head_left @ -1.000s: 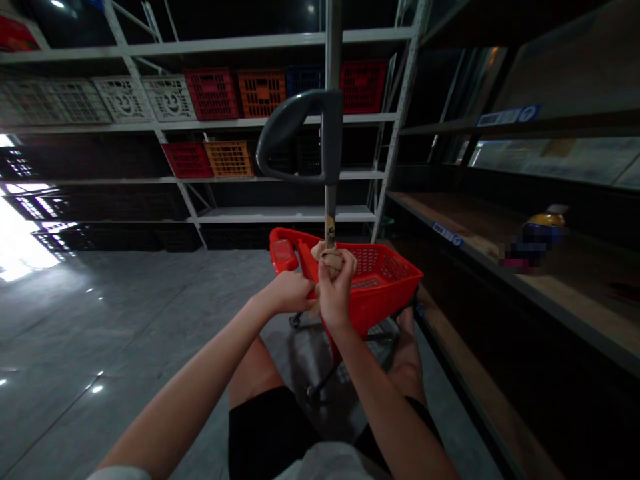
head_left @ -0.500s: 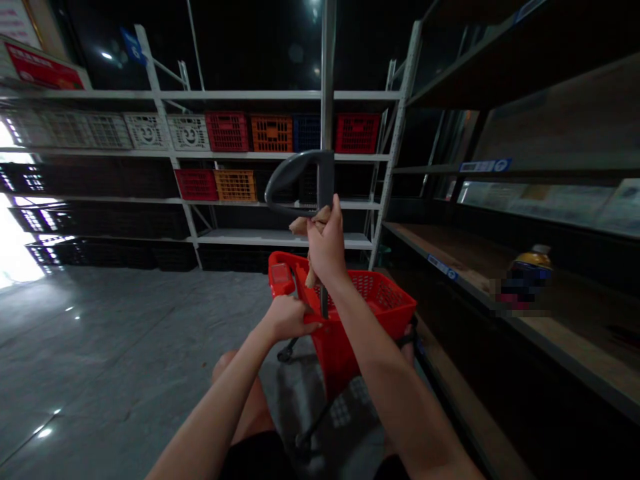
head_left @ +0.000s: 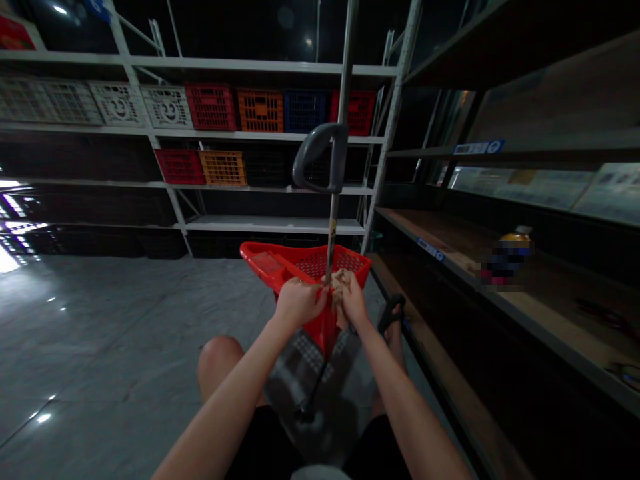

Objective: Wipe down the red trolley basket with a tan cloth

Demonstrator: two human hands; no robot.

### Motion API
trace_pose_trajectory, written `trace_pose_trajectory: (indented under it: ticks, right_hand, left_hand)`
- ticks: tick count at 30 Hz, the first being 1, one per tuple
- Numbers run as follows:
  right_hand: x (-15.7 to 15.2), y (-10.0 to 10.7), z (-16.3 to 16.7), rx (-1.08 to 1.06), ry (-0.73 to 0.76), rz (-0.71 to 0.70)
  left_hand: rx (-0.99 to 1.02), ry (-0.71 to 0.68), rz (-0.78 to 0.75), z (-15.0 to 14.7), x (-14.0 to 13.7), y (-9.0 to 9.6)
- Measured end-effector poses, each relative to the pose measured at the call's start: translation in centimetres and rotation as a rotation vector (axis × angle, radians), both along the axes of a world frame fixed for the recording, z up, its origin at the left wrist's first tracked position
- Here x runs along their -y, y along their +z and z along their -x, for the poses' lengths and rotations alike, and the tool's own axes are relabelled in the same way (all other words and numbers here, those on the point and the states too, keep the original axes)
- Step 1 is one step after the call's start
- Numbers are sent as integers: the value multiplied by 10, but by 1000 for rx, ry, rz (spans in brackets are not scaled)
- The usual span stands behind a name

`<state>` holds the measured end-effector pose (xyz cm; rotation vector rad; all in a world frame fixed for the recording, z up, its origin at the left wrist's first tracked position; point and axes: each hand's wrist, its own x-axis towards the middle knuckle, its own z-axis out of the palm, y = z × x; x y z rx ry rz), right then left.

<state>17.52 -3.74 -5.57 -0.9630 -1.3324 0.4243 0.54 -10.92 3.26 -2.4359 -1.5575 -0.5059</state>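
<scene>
In front of my knees stands a red plastic shopping cart (head_left: pixel 260 257) with perforated basket walls. A metal pole (head_left: pixel 332 230) rises at its near corner, carrying a grey loop handle (head_left: pixel 338 160). My left hand (head_left: pixel 297 303) is closed over the cart's near rim, beside the foot of the pole. On the pole's other side, my right hand (head_left: pixel 354 301) clutches a crumpled beige cloth (head_left: pixel 341 283) against the pole's lower end and the cart corner. The fingertips of both hands come close together there and are partly hidden.
To the right runs a wooden shelf (head_left: pixel 425 230) with a yellow-capped bottle (head_left: pixel 510 250), partly pixelated. A white rack (head_left: pixel 270 225) across the back holds red, orange, blue and white crates. Grey floor (head_left: pixel 125 333) spreads out at left. My foot in a black sandal (head_left: pixel 393 313) is beside the cart.
My right hand has slid down from just under the grey handle to the pole's lower end with the cloth. The cart has turned, and the pole now leans slightly right.
</scene>
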Motion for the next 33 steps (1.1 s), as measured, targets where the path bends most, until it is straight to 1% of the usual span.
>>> trace_pose_trajectory:
  ticks: [2, 3, 4, 5, 7, 9, 10, 13, 15, 16, 20, 21, 23, 25, 27, 29, 30, 31, 33]
  right_hand:
    - [-8, -4, -20, -43, 52, 87]
    - [-9, -7, -27, -65, 52, 120]
    - [-7, -9, -31, -90, 26, 136]
    - [-3, -11, -32, -123, -18, 136]
    - [13, -10, -22, -211, -123, 95]
    - [35, -3, 1, -254, -190, 7]
    - [46, 2, 15, -224, -185, -45]
    - [76, 20, 52, 40, -157, -178]
    - [86, 30, 65, 165, -139, -246]
    - [89, 34, 68, 184, -135, -260]
    - [93, 48, 69, 163, -196, -190]
    - [93, 51, 70, 198, -200, -182]
    - [92, 55, 69, 332, -183, -209]
    - [86, 55, 62, 483, -170, -271]
    - [74, 51, 43, 578, -184, -309]
    - [56, 45, 12, 582, -203, -281]
    - [45, 42, -5, 543, -202, -242]
    - [34, 39, -22, 480, -191, -196]
    - [12, 36, -50, 327, -151, -98]
  left_hand:
    - [43, -157, -16, 9, 0, 3]
    - [83, -228, -34, 19, -2, 6]
    - [136, -262, -62, 30, -5, 7]
    - [198, -252, -100, 44, -10, 9]
    - [288, -143, -165, 70, -20, 7]
    - [304, -53, -186, 87, -29, 1]
    - [304, -19, -198, 91, -33, -4]
    - [343, 67, -284, 86, -35, -18]
    - [371, 106, -348, 76, -33, -23]
    - [375, 118, -372, 72, -33, -24]
    - [341, 160, -412, 55, -32, -25]
    - [329, 175, -409, 50, -32, -24]
    - [300, 217, -392, 40, -31, -23]
    - [278, 234, -370, 34, -30, -21]
    - [257, 145, -347, 38, -29, -17]
    - [231, 25, -340, 55, -29, -11]
    - [213, 3, -340, 67, -30, -9]
    - [191, 30, -337, 79, -31, -6]
    - [124, 192, -275, 98, -34, -5]
